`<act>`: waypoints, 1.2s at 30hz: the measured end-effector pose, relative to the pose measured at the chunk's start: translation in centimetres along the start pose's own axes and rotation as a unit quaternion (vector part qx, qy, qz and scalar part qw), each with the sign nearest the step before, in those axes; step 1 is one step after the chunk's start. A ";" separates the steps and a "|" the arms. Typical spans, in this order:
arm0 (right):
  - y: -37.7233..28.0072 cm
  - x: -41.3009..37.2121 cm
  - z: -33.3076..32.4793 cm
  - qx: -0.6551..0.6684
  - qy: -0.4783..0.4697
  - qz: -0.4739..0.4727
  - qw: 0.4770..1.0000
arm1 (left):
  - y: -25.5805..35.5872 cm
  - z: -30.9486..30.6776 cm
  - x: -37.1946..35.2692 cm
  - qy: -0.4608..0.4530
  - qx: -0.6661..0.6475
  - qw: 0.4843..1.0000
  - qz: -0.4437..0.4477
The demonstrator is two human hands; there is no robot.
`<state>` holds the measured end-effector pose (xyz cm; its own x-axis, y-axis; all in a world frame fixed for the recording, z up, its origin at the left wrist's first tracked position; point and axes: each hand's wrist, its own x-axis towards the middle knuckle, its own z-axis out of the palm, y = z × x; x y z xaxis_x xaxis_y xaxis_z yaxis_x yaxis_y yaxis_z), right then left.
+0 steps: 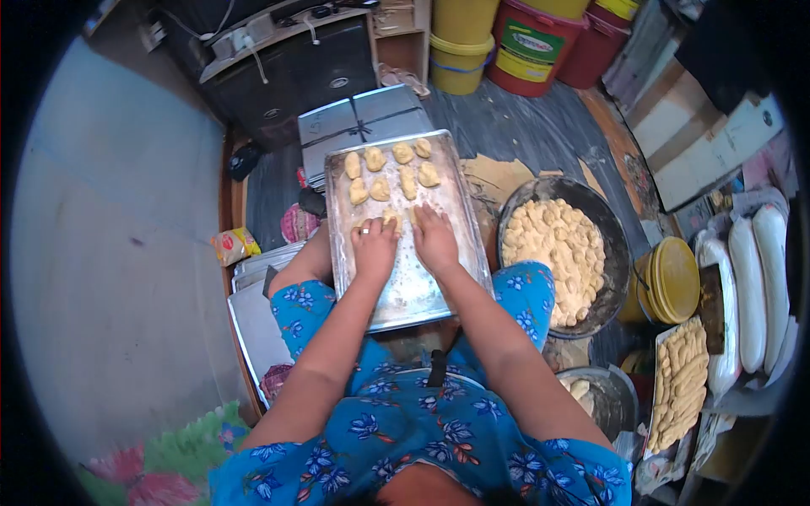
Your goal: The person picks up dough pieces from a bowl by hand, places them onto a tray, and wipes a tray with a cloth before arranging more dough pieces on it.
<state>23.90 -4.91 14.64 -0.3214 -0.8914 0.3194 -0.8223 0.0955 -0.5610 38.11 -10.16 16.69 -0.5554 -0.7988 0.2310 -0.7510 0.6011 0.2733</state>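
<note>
- Baking tray: metal, dusted with flour, lying across the person's knees at the centre of the scene.
- Left hand: palm down on the tray, fingers curled over a dough piece. Cannot tell whether it is gripped.
- Right hand: just beside the left, palm down, fingers stretched flat, clamped on nothing.
- Shaped pieces: eight, in two rows at the tray's far end.
- Bowl of dough lumps: just right of the tray.

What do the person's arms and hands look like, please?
The left hand and right hand are ungloved, forearms bare, no jewellery that I can make out. The garment is bright blue with a flower print.
</note>
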 end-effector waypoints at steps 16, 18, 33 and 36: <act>22.6 -10.8 -13.4 0.228 0.318 0.331 0.859 | 10.1 -0.3 0.4 -0.023 -0.114 0.992 0.057; 27.3 -15.8 -13.2 0.103 0.247 0.419 0.868 | 16.9 -1.6 0.1 -0.050 -0.140 0.976 0.158; 34.1 -22.1 -10.5 -0.047 0.042 0.523 0.850 | 26.3 8.2 -7.2 -0.200 -0.163 0.894 0.367; 36.0 -20.2 -10.4 -0.062 -0.005 0.515 0.855 | 25.9 8.3 -7.0 -0.189 -0.137 0.895 0.381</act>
<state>-4.11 21.13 -4.09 -0.9016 -0.3096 -0.3022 -0.1489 0.8778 -0.4553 19.60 10.81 14.40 -0.9888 -0.0746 0.1291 -0.0167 0.9158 0.4014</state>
